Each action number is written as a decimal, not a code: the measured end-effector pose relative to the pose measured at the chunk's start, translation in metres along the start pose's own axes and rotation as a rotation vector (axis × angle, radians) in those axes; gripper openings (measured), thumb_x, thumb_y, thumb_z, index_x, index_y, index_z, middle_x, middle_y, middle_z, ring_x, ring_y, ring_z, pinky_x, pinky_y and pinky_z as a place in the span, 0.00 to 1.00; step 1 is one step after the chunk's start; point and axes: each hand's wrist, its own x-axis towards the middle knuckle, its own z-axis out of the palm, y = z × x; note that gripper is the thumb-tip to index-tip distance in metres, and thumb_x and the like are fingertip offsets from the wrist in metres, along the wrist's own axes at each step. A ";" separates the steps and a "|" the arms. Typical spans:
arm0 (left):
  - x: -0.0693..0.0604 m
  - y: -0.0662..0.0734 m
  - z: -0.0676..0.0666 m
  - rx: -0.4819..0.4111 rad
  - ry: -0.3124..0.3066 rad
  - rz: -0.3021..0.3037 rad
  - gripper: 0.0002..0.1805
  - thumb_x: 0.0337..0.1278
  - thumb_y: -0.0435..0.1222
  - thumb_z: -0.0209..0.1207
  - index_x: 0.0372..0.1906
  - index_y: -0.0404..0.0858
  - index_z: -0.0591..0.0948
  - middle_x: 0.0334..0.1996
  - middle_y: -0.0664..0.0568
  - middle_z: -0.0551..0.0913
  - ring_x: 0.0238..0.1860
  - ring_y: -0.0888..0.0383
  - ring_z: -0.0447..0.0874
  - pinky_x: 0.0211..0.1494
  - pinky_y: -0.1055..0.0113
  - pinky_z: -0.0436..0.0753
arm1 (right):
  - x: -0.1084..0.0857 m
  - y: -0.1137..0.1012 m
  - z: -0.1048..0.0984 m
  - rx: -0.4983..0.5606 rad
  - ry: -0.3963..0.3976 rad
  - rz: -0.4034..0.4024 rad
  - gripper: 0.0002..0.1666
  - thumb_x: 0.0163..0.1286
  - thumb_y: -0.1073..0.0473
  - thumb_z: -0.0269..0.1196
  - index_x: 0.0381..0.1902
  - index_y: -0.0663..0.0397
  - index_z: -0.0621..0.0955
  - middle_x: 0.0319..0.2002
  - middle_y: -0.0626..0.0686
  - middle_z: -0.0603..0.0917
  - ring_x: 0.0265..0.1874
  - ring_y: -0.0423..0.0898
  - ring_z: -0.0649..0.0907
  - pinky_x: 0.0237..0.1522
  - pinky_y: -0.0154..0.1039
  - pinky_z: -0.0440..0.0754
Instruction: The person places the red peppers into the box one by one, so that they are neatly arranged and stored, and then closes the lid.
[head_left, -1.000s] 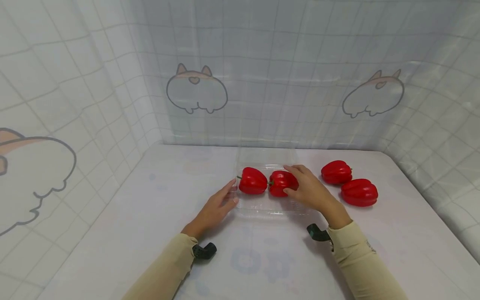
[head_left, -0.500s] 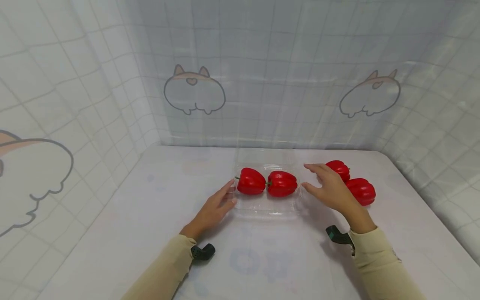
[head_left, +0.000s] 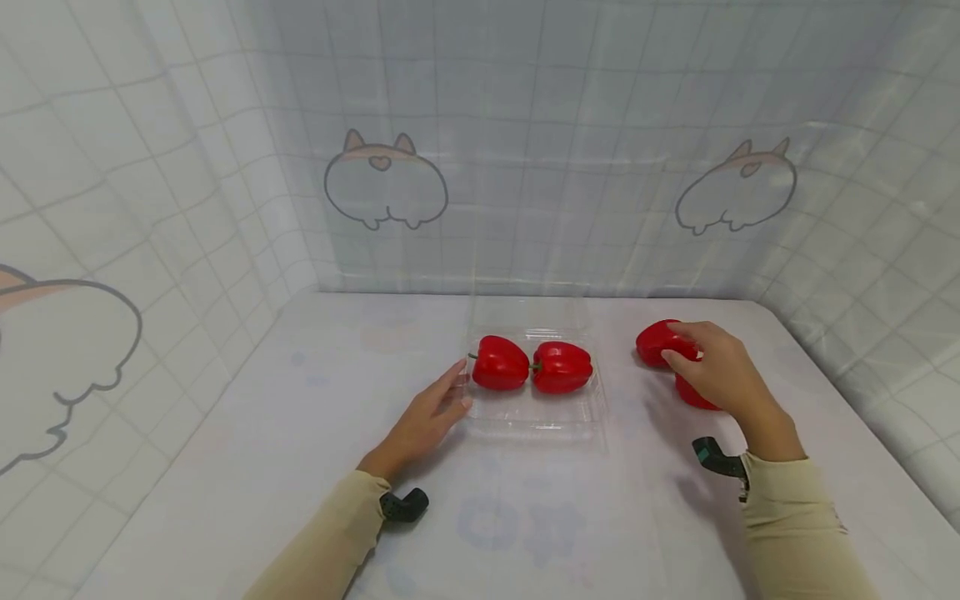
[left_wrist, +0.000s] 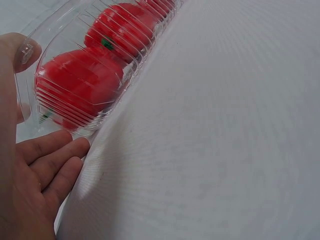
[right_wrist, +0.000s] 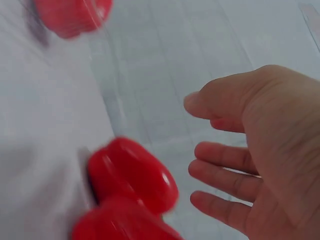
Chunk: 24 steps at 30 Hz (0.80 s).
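Note:
Two red bell peppers, a left one (head_left: 501, 363) and a right one (head_left: 562, 367), lie stem to base inside a clear plastic clamshell box (head_left: 540, 410). My left hand (head_left: 422, 421) rests at the box's left end. In the left wrist view its thumb and fingers touch the clear wall (left_wrist: 27, 95), relaxed rather than curled. My right hand (head_left: 723, 371) hovers over two more bell peppers on the table, a farther one (head_left: 654, 343) and a nearer one (head_left: 692, 392), partly hidden by the hand. The right wrist view shows those fingers apart from both peppers.
The box's clear lid (head_left: 528, 312) lies folded back toward the rear wall (head_left: 525, 167). A white table (head_left: 360, 350) carries everything, enclosed by gridded sheeting on the left, back and right. A dark wrist mount (head_left: 405, 505) sits on each sleeve.
My right hand has let go of the right pepper in the box and moved right, over the two loose peppers. The left hand has stayed at the box's left end.

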 end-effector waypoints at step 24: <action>-0.002 0.007 -0.002 -0.054 -0.013 -0.039 0.37 0.73 0.47 0.55 0.80 0.58 0.54 0.72 0.50 0.68 0.69 0.50 0.70 0.70 0.47 0.69 | -0.019 0.053 -0.020 0.025 -0.051 0.255 0.40 0.76 0.45 0.56 0.71 0.70 0.64 0.64 0.77 0.66 0.61 0.75 0.66 0.54 0.75 0.71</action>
